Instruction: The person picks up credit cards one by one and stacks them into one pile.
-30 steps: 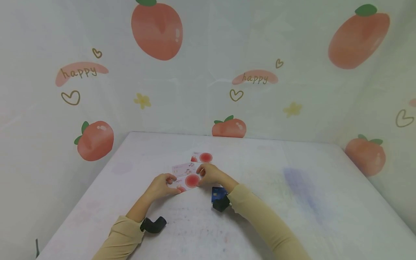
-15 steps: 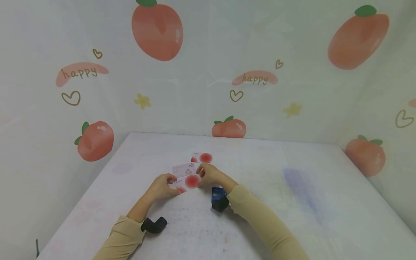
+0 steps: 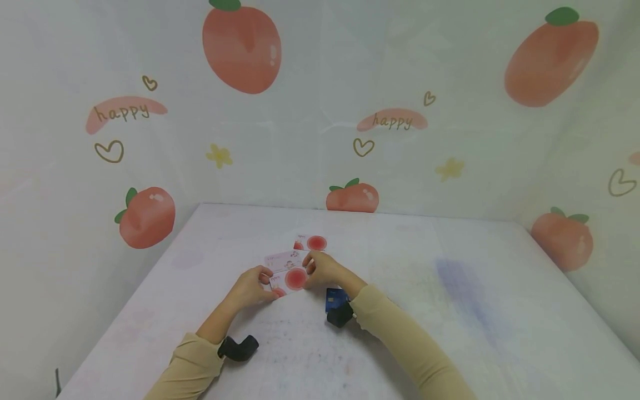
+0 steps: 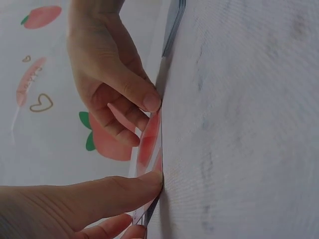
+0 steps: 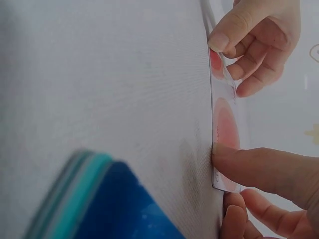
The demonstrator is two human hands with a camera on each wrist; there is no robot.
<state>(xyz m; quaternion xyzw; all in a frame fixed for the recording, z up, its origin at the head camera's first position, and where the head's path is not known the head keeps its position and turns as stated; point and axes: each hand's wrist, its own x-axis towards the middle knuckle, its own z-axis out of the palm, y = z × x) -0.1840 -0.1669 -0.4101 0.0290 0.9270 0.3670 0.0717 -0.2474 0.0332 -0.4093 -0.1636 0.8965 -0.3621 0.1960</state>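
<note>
A white card with a red circle (image 3: 296, 279) lies low over the table in the head view, a hand at each end. My left hand (image 3: 250, 287) pinches its left end, with the thumb on the near edge. At the right end my right hand (image 3: 324, 269) grips it between thumb and curled fingers. In the right wrist view, the right thumb (image 5: 269, 169) presses on the card's printed face near its end. Directly behind lies a pale pink card (image 3: 279, 261), its right part hidden by the right hand.
Farther back rests another white card with a red circle (image 3: 317, 243). A stack of cards topped by a blue chip card (image 3: 334, 299) sits beneath the right wrist, partly covered by a black wrist camera (image 3: 340, 315). A printed fabric wall (image 3: 300, 139) rises behind the table (image 3: 400, 333).
My left wrist has shifted very slightly to the right. Both hands keep their hold on the white card, and the other cards stay where they were.
</note>
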